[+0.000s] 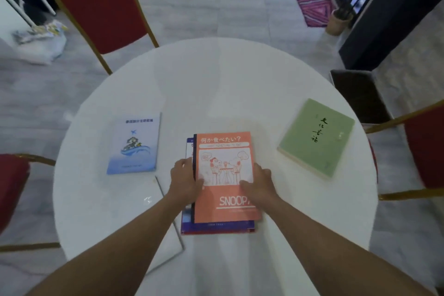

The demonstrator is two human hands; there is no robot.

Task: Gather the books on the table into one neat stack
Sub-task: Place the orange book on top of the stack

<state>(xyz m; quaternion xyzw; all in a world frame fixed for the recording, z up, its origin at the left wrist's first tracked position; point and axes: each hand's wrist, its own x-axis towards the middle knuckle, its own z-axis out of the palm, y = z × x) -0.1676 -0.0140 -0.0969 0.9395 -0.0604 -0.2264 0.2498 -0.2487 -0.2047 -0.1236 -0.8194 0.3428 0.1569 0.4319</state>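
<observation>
An orange Snoopy notebook [224, 158] lies on top of a dark blue book [216, 227] near the front middle of the round white table [216, 84]. My left hand [184, 181] rests on the notebook's left edge, thumb on the cover. My right hand [260, 184] presses on its right edge, fingers on the cover. A pale blue booklet [135, 144] lies flat to the left, apart from the stack. A thick green book [317, 137] lies to the right, turned at an angle.
A white sheet or thin white book [153, 223] lies at the front left, partly under my left forearm. Red chairs stand at the back left [101, 5], left [12, 182] and right [422, 149]. A dark bin [360, 96] sits on the floor at the right.
</observation>
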